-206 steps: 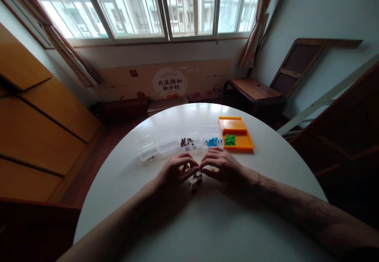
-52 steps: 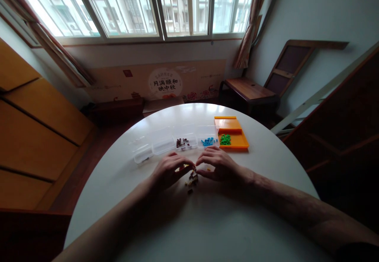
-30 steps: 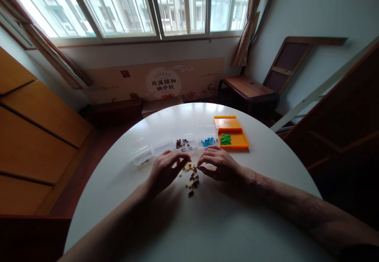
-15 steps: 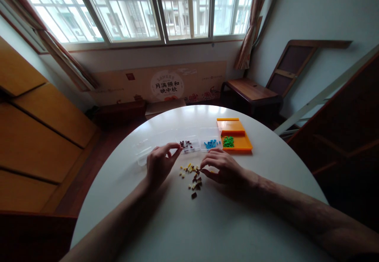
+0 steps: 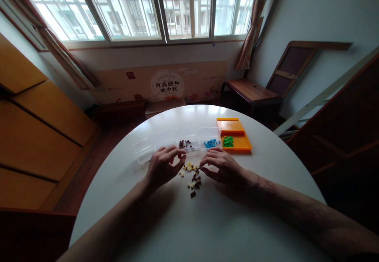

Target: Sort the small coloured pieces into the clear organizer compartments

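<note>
A loose pile of small yellow, cream and brown toy bricks (image 5: 194, 179) lies on the white round table (image 5: 189, 226) between my hands. My left hand (image 5: 164, 166) hovers at the pile's left, thumb and forefinger apart with nothing visible between them. At the pile's right edge, my right hand (image 5: 222, 165) has thumb and forefinger pinched on what looks like a small brown brick, mostly hidden by the fingertips. Just beyond my left hand, dark brown bricks (image 5: 184, 143) sit in a clear plastic box (image 5: 195, 148). Blue bricks (image 5: 211, 143) occupy the compartment to its right.
Green bricks (image 5: 227, 141) rest in an orange tray (image 5: 244, 141) at the back right. Further clear compartments (image 5: 143, 157) extend left behind my left hand. Past the table stand a wooden chair (image 5: 251, 90) on the right and wooden cabinets (image 5: 35, 135) on the left.
My left hand has come back from the box of dark brown bricks toward the pile, and its fingertips have parted. My right hand has stayed almost in place.
</note>
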Tool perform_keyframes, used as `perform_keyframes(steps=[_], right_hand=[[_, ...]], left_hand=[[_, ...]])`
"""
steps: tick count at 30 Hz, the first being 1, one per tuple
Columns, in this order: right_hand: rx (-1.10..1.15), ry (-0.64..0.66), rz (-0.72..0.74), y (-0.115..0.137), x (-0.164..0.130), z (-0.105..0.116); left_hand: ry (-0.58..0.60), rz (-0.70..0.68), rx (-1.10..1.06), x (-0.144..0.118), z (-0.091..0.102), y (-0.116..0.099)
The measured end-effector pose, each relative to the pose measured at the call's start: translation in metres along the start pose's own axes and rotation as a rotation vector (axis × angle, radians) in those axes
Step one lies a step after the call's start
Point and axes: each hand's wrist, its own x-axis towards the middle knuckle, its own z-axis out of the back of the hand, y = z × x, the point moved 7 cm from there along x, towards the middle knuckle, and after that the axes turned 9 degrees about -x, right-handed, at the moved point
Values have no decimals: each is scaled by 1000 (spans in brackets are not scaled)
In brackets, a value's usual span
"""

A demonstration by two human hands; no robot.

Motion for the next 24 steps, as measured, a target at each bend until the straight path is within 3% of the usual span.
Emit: perform_keyframes(steps=[3,9,13,24], right_hand=[[5,3,4,0,0,0],[-1,-15,18,-1,-2,-1],[-9,-23,30,0,-1,-2],[3,-29,26,2,1,0]], left_hand=[[127,-27,-86,-1,-2,1],[233,-95,-266,-6,-14,-13],[208,-147,-300,-9,-23,-23],[142,-156,-233,-10,-26,-19]])
